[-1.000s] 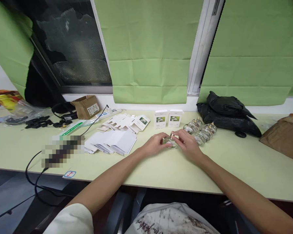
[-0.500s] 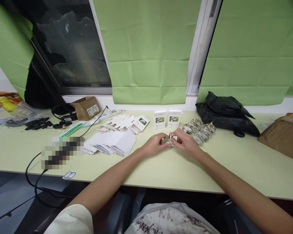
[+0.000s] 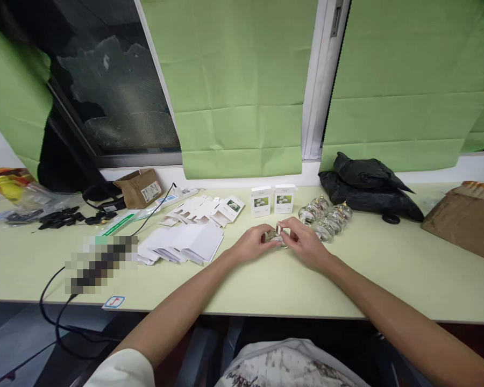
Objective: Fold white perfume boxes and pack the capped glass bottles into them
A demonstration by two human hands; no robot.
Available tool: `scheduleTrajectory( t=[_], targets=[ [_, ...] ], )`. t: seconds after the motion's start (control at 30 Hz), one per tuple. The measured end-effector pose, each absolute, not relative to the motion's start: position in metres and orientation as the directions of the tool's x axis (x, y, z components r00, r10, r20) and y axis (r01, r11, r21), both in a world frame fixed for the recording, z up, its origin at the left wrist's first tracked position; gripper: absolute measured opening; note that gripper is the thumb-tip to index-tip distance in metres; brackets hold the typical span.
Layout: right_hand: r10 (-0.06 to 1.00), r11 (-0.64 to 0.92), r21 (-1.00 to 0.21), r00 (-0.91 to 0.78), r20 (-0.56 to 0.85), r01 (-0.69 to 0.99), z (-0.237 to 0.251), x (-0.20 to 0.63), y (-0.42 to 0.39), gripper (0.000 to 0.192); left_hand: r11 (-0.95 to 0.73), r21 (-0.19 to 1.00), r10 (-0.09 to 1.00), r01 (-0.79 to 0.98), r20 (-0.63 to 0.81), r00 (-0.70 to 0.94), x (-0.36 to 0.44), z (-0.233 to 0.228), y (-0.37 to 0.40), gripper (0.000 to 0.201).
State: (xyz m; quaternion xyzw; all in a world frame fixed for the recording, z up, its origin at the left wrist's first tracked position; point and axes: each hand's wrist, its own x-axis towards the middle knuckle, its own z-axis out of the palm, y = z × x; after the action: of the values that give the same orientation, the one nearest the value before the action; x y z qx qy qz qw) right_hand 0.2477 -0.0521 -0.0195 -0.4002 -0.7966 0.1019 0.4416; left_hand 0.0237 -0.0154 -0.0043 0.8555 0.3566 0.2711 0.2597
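A small round clear glass bottle (image 3: 275, 237), like a perfume bottle, stands on the table between my hands. My left hand (image 3: 248, 246) is closed around its left side. My right hand (image 3: 306, 242) pinches a small light gold cap (image 3: 279, 229) at the bottle's top; whether the cap is seated on the neck is hidden by the fingers. Just beyond my right hand, similar bottles with gold tops (image 3: 334, 221) are lined up in two rows. Two white boxes (image 3: 261, 202) with a green flower picture are upright behind the bottle.
Left of my hands lie folded white papers (image 3: 181, 242) and flat white cartons (image 3: 204, 209). A pixelated dark object (image 3: 100, 266) with cables lies further left. Black plastic bags (image 3: 371, 185) and a brown cardboard box (image 3: 468, 220) are on the right, an open carton (image 3: 139, 188) at the back.
The view has shifted slightly. Both hands stay at the same bottle, and the cap is still pinched at its top by the right fingers, with only a slight finger shift.
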Motion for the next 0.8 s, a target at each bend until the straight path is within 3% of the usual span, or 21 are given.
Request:
scheduleTrajectory(
  t=[0.23, 0.37, 0.47, 0.8],
  targets=[
    [0.727, 0.648, -0.522, -0.245, 0.642, 0.554, -0.018, 0.247, -0.054, 0.021, -0.577, 0.741, 0.748, 0.344, 0.309, 0.588, 0.017, -0.001, -0.007, 0.049],
    [0.741, 0.629, -0.538, -0.226, 0.632, 0.561, -0.015, 0.245, -0.057, 0.022, -0.578, 0.707, 0.814, 0.406, 0.473, 0.336, 0.012, -0.009, 0.014, 0.041],
    [0.754, 0.614, -0.545, -0.221, 0.619, 0.571, -0.014, 0.243, -0.058, 0.023, -0.533, 0.682, 0.84, 0.501, 0.499, 0.213, 0.008, -0.02, 0.03, 0.033],
    [0.816, 0.549, -0.586, -0.233, 0.528, 0.596, -0.016, 0.245, -0.056, 0.032, -0.564, 0.586, 0.81, 0.582, 0.53, 0.252, 0.005, -0.025, 0.036, 0.017]
  ],
)
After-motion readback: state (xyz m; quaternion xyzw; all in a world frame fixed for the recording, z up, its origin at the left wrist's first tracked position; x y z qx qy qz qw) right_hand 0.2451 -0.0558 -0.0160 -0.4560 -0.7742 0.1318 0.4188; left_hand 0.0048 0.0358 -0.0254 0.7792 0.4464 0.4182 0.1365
